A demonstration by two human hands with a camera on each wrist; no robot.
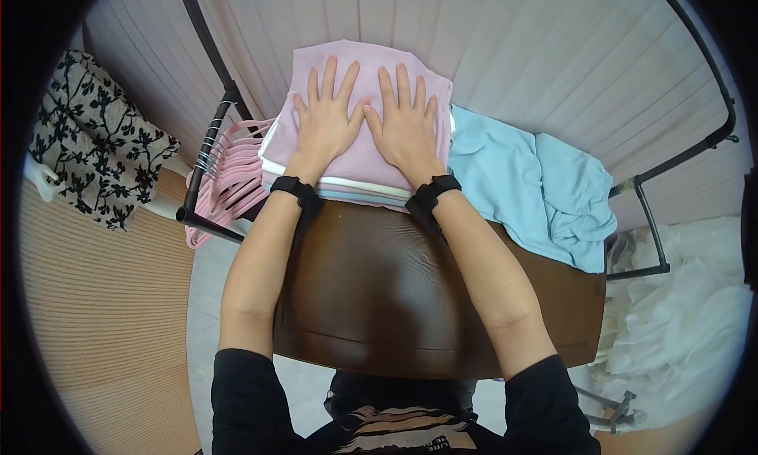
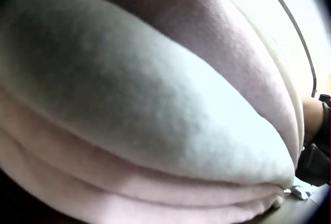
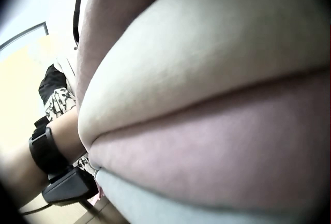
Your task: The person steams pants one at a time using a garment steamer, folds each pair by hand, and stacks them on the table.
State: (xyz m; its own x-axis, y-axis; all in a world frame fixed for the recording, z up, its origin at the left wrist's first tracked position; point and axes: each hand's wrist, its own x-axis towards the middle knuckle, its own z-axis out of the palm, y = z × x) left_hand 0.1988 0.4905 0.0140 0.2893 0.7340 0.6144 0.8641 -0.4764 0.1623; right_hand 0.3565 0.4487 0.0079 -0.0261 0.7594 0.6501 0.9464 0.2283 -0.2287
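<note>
Both hands lie flat, fingers spread, on the pink folded cloth (image 1: pixel 363 159) that tops a stack at the table's far side. My left hand (image 1: pixel 328 123) rests on its left half and my right hand (image 1: pixel 407 127) on its right half, the thumbs close together near the middle. Below the pink layer, white and bluish layers show at the near edge. In the left wrist view a pale grey-blue fold (image 2: pixel 155 89) lies between pink ones; the right wrist view shows a cream fold (image 3: pixel 207 53) above a pink one. Right of the stack lies a loose, rumpled light-blue cloth (image 1: pixel 513 171).
The stack and blue cloth are on a brown table (image 1: pixel 363 289). Pink hangers (image 1: pixel 237 167) hang on a black rack at the left, beside a floral garment (image 1: pixel 103 139). Another black rack bar (image 1: pixel 687 157) and white ruffled fabric (image 1: pixel 679 313) stand at the right. A pale curtain hangs behind.
</note>
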